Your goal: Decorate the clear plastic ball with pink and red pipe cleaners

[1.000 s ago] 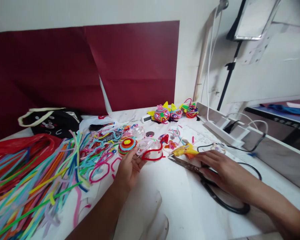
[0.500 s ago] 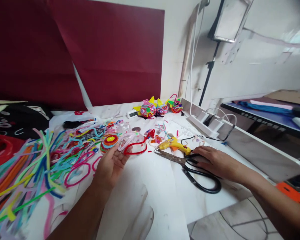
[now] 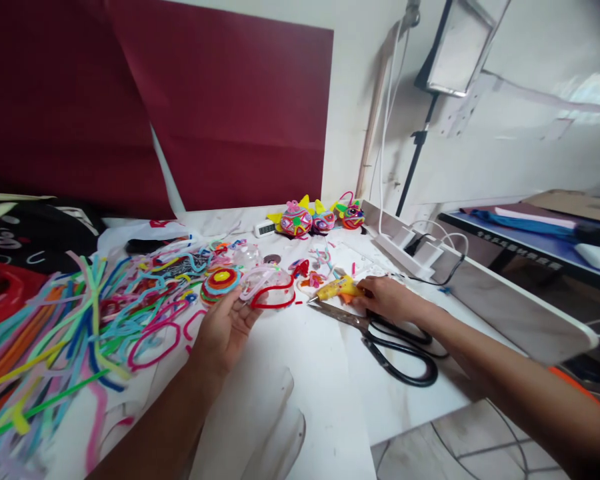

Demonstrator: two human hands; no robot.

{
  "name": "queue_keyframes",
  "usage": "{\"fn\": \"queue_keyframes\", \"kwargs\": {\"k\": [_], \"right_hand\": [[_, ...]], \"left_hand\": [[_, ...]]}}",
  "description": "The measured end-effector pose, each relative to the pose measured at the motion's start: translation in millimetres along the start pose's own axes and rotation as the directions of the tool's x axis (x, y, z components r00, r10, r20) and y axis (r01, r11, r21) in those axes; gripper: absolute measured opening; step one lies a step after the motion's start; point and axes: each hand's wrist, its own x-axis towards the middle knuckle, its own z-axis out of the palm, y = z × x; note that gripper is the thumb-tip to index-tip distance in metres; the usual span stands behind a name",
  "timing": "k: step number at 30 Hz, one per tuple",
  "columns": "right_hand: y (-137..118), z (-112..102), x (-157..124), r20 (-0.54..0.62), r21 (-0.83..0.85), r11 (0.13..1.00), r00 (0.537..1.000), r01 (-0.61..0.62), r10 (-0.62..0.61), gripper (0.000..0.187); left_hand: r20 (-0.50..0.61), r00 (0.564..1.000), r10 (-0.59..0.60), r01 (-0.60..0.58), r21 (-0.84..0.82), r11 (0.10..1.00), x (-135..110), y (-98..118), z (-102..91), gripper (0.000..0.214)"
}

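Observation:
My left hand (image 3: pixel 223 331) lies palm up on the white table, its fingertips against a clear plastic half-sphere (image 3: pixel 270 288) trimmed with a red and a pink pipe cleaner. My right hand (image 3: pixel 387 298) rests on the handle end of a yellow glue gun (image 3: pixel 336 289), fingers curled over it. Black-handled scissors (image 3: pixel 380 337) lie just in front of that hand. A spiral disc of coloured pipe cleaner (image 3: pixel 221 280) sits left of the half-sphere.
A big heap of coloured pipe cleaners (image 3: pixel 75 327) covers the left of the table. Three finished colourful balls (image 3: pixel 320 218) stand at the back beside a small white timer (image 3: pixel 264 229). A power strip with chargers (image 3: pixel 410 250) runs along the right edge. A black bag (image 3: pixel 25 233) lies far left.
My right hand has moved left from the scissors' handles onto the glue gun's handle. My left hand has stayed at the half-sphere. The view has shifted slightly.

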Motion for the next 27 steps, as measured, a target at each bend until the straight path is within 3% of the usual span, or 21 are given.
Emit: {"fn": "queue_keyframes", "kwargs": {"k": [6,12,17,20,25,27], "right_hand": [[1.7,0.7,13.4,0.023,0.031,0.999,0.999,-0.044,0.043,0.022],[4.0,-16.4,4.7,-0.017,0.245,0.969,0.999,-0.042,0.048,0.021],[-9.7,-36.2,-7.6,-0.166,0.662,0.745,0.985,0.084,0.036,0.042],[-23.7,-44.9,-17.5,-0.219,0.765,0.618,0.976,0.18,-0.013,0.043],[-50.5,-42.4,-32.7,-0.298,0.878,0.415,0.951,0.241,0.078,0.034],[-63.3,-38.9,-37.2,-0.35,0.881,0.38,0.929,0.281,0.123,0.032]], "left_hand": [[0.018,1.0,0.001,-0.001,-0.01,1.0,2.7,-0.4,-2.5,0.017],[0.015,0.999,0.029,-0.028,-0.043,0.999,3.5,1.0,-4.0,0.018],[-0.011,1.0,0.015,-0.016,-0.053,0.998,2.9,2.4,-4.2,0.021],[0.009,1.0,0.021,-0.021,-0.049,0.999,2.8,2.0,-5.2,0.022],[0.002,1.0,0.027,-0.027,-0.053,0.998,2.1,0.5,-7.3,0.016],[0.003,1.0,0.028,-0.028,-0.05,0.998,1.4,0.1,-7.8,0.015]]}}
